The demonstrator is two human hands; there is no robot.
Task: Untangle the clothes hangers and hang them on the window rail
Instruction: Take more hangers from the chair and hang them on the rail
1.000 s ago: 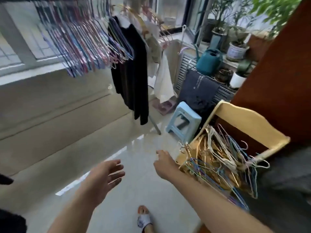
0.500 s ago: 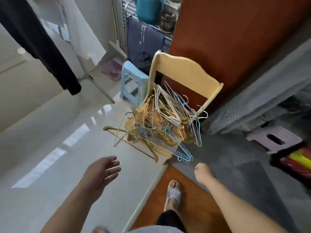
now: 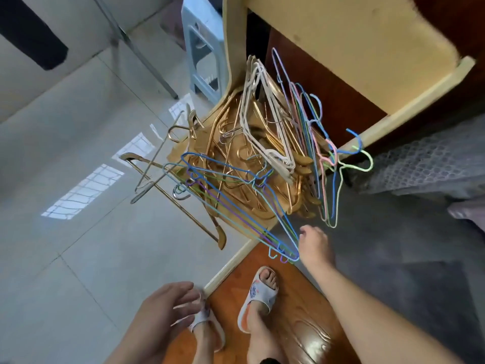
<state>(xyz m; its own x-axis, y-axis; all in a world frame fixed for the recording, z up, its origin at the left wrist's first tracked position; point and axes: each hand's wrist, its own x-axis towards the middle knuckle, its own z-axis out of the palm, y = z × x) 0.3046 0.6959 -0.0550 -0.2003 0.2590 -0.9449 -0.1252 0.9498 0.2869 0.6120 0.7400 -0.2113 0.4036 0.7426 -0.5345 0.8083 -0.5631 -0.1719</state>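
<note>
hangers [image 3: 252, 164] heap on a chair [image 3: 349, 48] over tile floor [image 3: 65, 140]; both hands' grip loose, empty.

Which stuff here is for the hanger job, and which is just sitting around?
For the job: tangled hangers on the chair; right hand reaching the coloured wire ones; left hand, free.

Just around: blue stool, slippers, grey rug.
</note>
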